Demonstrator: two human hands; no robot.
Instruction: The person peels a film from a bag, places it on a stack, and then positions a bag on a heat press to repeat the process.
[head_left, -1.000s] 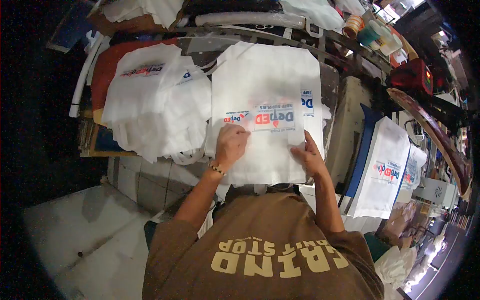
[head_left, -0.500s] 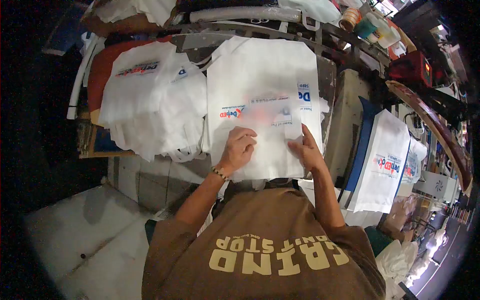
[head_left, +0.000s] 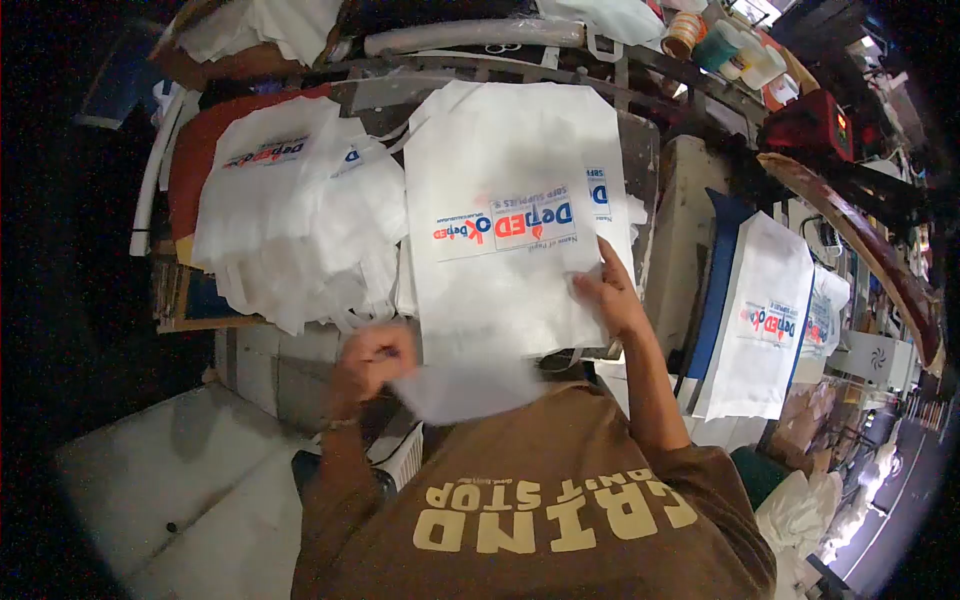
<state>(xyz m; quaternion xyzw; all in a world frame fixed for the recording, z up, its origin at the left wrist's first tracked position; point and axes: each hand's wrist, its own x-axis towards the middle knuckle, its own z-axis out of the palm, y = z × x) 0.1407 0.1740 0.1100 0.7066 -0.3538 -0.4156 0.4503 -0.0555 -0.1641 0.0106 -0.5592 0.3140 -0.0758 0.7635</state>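
A white bag [head_left: 500,130] with red and blue print lies on the table in front of me, with another printed bag [head_left: 599,225] showing under its right edge. My right hand [head_left: 610,295] grips the right edge of the top bag, thumb on its face. Off the lower left corner, my left hand [head_left: 375,362] is closed and blurred by motion. It pinches the corner of a thin white sheet [head_left: 470,390], which sags over the table's near edge against the brown shirt.
To the left lies a loose heap of printed white bags [head_left: 300,220]. More printed bags [head_left: 762,320] rest on a blue board at right. A long curved brown bar [head_left: 865,240], a red device [head_left: 812,128] and several containers [head_left: 720,48] stand at the far right.
My left hand has moved left and toward my body, pulling the white sheet off the top bag. That bag's print now shows clearly. My right hand stays at the right edge.
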